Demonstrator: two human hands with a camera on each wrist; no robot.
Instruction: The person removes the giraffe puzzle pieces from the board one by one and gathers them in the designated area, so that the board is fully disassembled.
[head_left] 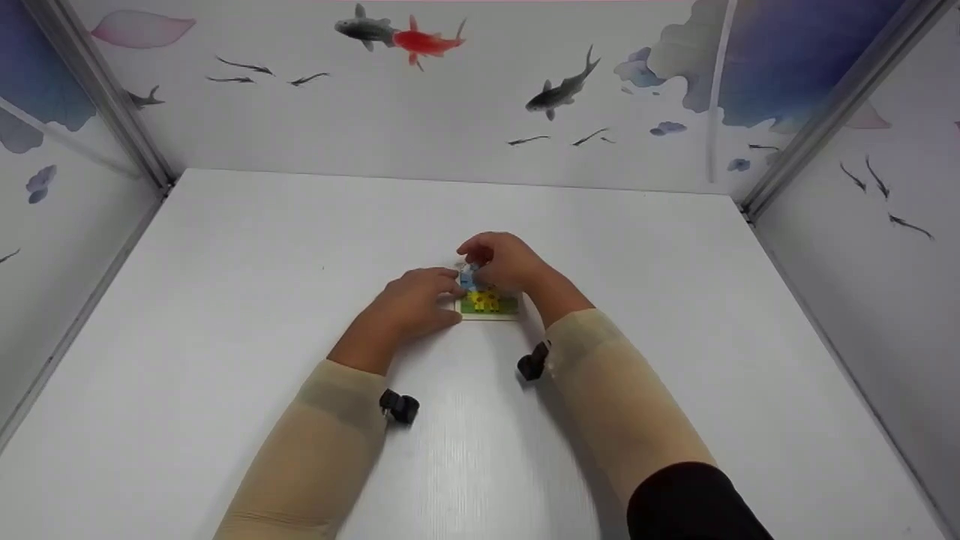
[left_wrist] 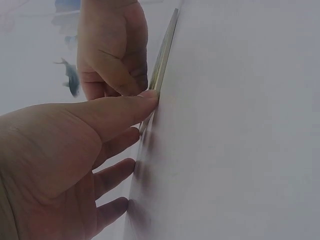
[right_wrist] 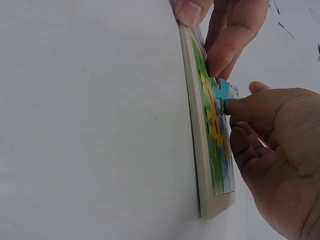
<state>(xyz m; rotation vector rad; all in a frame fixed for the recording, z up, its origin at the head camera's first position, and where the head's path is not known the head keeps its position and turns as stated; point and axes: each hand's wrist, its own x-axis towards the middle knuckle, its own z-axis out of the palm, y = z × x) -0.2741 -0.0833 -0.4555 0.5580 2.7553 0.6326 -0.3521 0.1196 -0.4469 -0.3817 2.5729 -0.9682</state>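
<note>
Nearest to the person, well short of the jigsaw board [right_wrist: 200, 160], are a black cuff [head_left: 694, 502] on the right arm and 2 beige sleeves [head_left: 322, 442], with 2 small black cameras [head_left: 401, 406] at the wrists. The left hand [head_left: 418, 300] lies at the board's left side, fingers spread and fairly straight, thumb on its near-left corner. The right hand [head_left: 504, 261] bends over the board's far part, thumb and fingers pinching 1 blue jigsaw piece [right_wrist: 223, 90].

The board lies flat on the white table [head_left: 247, 247], between the 2 hands. On it, yellow giraffe pieces [right_wrist: 216, 131] sit over a green strip, so that part looks done. The blue piece seems to stand proud of the board, so I judge it not yet seated. Whether the board's pale section is filled or bare, I cannot tell; the right hand hides much of the far part, and the left fingers crowd the blue piece.

Beyond the board, well apart, rises a white panel [head_left: 450, 127] printed with fish, including 1 red fish [head_left: 427, 43].
</note>
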